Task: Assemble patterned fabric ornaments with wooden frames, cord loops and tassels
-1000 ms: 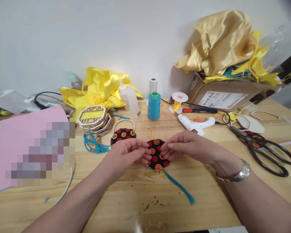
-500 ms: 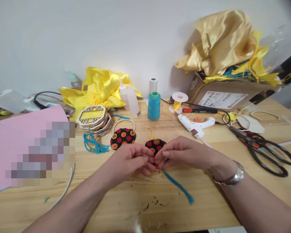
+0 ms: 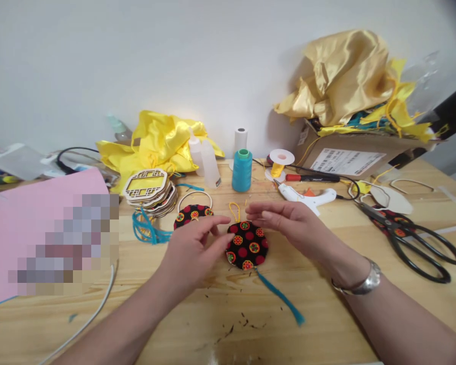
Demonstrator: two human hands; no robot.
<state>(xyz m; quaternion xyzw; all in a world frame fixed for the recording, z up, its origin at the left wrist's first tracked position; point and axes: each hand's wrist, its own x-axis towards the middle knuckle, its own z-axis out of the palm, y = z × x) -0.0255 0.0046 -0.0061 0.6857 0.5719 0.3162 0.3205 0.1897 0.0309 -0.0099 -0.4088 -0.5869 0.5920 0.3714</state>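
A round black fabric ornament (image 3: 248, 245) with red and yellow dots lies flat on the wooden table (image 3: 327, 299). It has a yellow loop at its top and a teal tassel (image 3: 279, 298) trailing to the lower right. My left hand (image 3: 192, 248) hovers at its left edge, fingers apart, holding nothing. My right hand (image 3: 285, 220) is just above its upper right, fingers stretched out, also holding nothing. A second dotted ornament (image 3: 190, 214) lies behind my left hand.
A stack of wooden frames (image 3: 149, 187), teal thread (image 3: 146, 230), a teal spool (image 3: 242, 171), glue bottles (image 3: 209, 163), a glue gun (image 3: 307, 196) and black scissors (image 3: 414, 238) surround the spot. Pink paper (image 3: 34, 218) lies left; a cardboard box (image 3: 349, 154) with gold fabric stands right.
Both hands pinched the ornament together over its middle half a second ago; now they have let go and opened, and the ornament lies flat and fully visible.
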